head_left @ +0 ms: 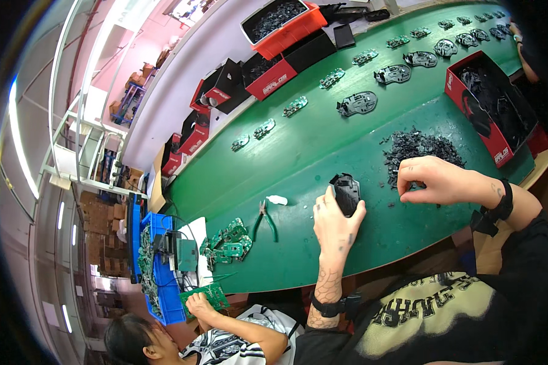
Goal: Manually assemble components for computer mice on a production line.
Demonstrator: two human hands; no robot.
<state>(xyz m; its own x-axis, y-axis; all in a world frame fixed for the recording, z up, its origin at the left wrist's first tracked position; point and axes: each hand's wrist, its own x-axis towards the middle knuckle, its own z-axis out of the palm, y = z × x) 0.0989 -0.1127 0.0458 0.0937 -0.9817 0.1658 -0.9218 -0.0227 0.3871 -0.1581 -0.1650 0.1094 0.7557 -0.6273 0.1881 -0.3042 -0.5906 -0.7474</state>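
My left hand (336, 224) grips a black plastic shell (347, 196), which looks like a computer mouse part, on the green bench. Thumb and fingers lie along its two sides. To the right, my right hand (431, 180) is closed in a pinch at the near edge of a pile of small black plastic pieces (417, 147). Whatever sits between its fingertips is too small or hidden to make out. Left of my left hand lie green-handled cutters (264, 220) and a small white bottle (277, 199).
Circuit boards (295, 106) and black mouse shells (357, 103) line the green belt (268, 159). A red box of black parts (492, 109) stands at right. At left, a co-worker's hand (201, 305) holds a green board beside a blue bin (172, 311). Boxes (268, 78) line the back.
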